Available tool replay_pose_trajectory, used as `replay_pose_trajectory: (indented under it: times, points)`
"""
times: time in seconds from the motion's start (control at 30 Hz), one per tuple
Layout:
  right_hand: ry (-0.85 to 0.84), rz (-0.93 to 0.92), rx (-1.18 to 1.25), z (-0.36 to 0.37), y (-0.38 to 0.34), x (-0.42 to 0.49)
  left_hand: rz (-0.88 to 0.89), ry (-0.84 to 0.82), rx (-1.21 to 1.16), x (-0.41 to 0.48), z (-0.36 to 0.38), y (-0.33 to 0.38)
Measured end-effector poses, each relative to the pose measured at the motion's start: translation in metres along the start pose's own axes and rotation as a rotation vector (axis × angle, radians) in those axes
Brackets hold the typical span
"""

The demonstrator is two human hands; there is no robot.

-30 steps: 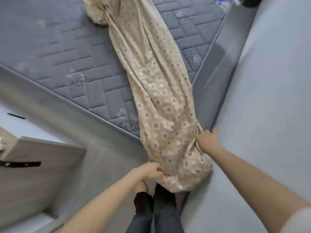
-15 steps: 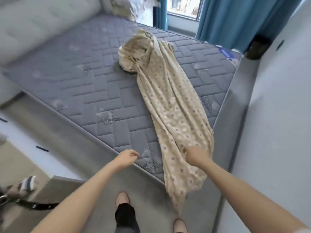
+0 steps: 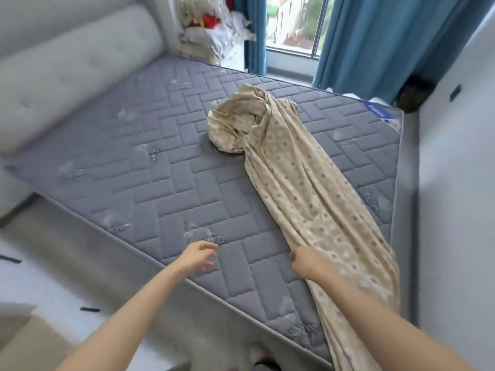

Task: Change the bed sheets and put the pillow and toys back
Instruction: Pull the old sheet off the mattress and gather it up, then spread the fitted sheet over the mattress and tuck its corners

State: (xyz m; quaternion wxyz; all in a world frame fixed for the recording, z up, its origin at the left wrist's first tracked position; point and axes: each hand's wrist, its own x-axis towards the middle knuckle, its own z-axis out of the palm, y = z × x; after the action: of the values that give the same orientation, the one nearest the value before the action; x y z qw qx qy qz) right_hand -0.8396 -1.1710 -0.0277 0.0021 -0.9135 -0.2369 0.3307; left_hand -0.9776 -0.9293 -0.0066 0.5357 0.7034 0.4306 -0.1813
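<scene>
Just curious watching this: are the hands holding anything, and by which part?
The right hand grips the patterned sheet at its left edge, near the mattress's front edge. The left hand holds nothing.

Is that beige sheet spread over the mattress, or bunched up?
Bunched up: the sheet lies as a crumpled strip on the bare mattress, near end hanging off.

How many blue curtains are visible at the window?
2: a narrow curtain left of the window, a wide curtain right of it. Others may be out of view.
</scene>
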Motion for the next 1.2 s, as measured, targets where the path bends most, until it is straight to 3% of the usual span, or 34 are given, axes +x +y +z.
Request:
replay_pose_trajectory:
  times: [0.7,1.2]
  points:
    - [-0.078,0.0,0.266,-0.104,-0.092,0.266,-0.155,0.007,-0.479,0.238,-0.117,0.148]
    - [0.05,-0.011,0.427,-0.125,-0.138,0.48,-0.283,-0.136,-0.49,0.488,-0.117,0.236]
